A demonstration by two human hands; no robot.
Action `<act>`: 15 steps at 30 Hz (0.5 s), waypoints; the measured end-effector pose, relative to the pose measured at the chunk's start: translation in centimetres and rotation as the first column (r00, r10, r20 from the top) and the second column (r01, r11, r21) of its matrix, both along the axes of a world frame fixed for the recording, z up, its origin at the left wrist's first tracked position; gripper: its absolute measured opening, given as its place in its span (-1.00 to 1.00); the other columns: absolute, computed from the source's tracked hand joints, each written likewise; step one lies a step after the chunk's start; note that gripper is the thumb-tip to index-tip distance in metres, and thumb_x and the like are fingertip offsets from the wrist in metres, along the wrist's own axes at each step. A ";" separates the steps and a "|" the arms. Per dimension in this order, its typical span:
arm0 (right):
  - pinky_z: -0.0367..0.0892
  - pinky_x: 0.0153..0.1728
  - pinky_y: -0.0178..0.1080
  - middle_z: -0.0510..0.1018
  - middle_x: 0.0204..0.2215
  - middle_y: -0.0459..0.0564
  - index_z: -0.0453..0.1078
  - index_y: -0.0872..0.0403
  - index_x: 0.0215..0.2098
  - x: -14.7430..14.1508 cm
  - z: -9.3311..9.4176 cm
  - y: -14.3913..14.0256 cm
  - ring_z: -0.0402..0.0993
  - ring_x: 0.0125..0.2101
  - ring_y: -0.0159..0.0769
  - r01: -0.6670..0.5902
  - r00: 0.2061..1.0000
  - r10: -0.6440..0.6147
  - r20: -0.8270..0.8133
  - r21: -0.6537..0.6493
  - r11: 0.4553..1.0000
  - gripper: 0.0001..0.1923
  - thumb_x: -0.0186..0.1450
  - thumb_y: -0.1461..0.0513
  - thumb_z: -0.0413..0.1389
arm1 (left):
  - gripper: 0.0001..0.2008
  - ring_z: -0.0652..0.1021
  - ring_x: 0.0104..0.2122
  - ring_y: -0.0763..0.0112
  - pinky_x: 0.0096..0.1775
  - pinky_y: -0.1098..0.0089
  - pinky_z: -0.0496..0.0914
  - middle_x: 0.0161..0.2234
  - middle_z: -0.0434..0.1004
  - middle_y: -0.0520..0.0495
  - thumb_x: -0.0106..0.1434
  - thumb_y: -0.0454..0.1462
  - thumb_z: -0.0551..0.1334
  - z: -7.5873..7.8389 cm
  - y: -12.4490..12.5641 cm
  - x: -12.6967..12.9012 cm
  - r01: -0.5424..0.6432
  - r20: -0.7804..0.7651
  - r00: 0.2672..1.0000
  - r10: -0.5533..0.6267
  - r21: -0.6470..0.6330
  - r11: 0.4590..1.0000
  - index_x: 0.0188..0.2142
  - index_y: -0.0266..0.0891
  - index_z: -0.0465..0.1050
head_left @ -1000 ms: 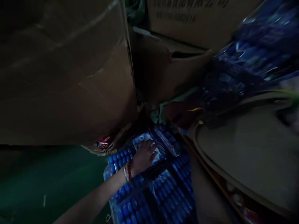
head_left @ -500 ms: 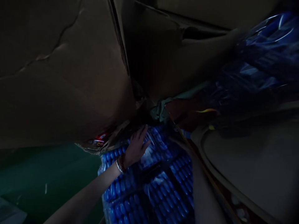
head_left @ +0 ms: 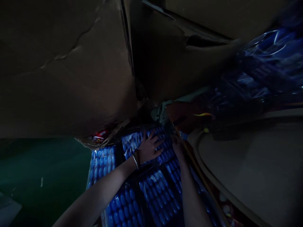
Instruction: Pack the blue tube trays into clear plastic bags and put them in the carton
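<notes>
With my left hand (head_left: 149,148) spread flat and right hand (head_left: 178,148) unclear on the slippery plastic-wrapped blue bead packs (head_left: 151,186), I fear the leaning brown cardboard box (head_left: 68,72) could topple.

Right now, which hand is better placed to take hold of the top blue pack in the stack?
Probably the left hand: it lies flat with spread fingers on the middle of the top blue pack. The right hand touches only the far right edge, beside the round tray rim.
</notes>
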State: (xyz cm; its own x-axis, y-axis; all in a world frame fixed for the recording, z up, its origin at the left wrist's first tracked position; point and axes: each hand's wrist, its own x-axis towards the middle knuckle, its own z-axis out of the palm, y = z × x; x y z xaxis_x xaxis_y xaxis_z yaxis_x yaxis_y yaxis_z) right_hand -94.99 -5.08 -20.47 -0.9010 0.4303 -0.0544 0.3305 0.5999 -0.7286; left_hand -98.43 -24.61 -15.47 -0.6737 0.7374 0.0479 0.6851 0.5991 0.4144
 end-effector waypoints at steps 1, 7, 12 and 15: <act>0.32 -0.15 -0.12 0.56 -0.33 0.10 0.46 0.06 -0.23 0.0 0.0 -0.4 0.44 -0.22 -0.14 0.011 1.000 -0.011 -0.005 0.014 1.000 -0.51 0.29 -0.04 -0.18 | -0.53 0.07 0.24 -0.03 0.15 -0.25 -0.04 0.19 0.23 -0.04 0.34 -0.05 -0.04 -0.1 0.0 0.2 -0.010 -0.016 1.000 0.009 -0.011 1.000 0.20 -0.01 0.16; 0.29 -0.25 -0.17 0.55 -0.29 0.19 0.52 0.12 -0.28 1.1 0.7 -3.6 0.43 -0.26 -0.13 0.113 0.988 -0.076 -0.136 0.287 0.951 -0.53 0.28 0.06 -0.17 | -0.56 0.10 0.24 0.05 0.16 -0.23 -0.05 0.23 0.17 -0.03 0.37 -0.10 -0.07 1.2 -0.4 1.2 -0.025 -0.025 0.999 0.024 -0.031 0.999 0.22 0.01 0.11; 0.25 -0.36 -0.20 0.57 -0.30 0.19 0.52 0.16 -0.20 1.3 1.1 -3.8 0.43 -0.35 -0.16 0.090 0.996 -0.076 -0.056 0.324 0.942 -0.53 0.25 0.11 -0.16 | -0.59 0.23 0.20 0.31 0.24 -0.01 -0.09 0.17 0.27 -0.07 0.37 -0.27 -0.06 3.7 -10.0 4.2 -0.362 0.009 0.929 0.370 0.232 0.903 0.20 -0.05 0.13; 0.23 -0.36 -0.22 0.58 -0.31 0.17 0.50 0.16 -0.16 0.8 1.3 -3.5 0.41 -0.37 -0.17 0.086 0.996 -0.083 -0.023 0.254 0.963 -0.52 0.23 0.09 -0.15 | -0.58 0.24 0.19 0.23 0.18 0.09 0.14 0.17 0.22 -0.17 0.32 -0.23 0.03 3.2 -19.5 7.7 -0.889 0.269 0.425 0.864 0.302 0.344 0.17 -0.16 0.17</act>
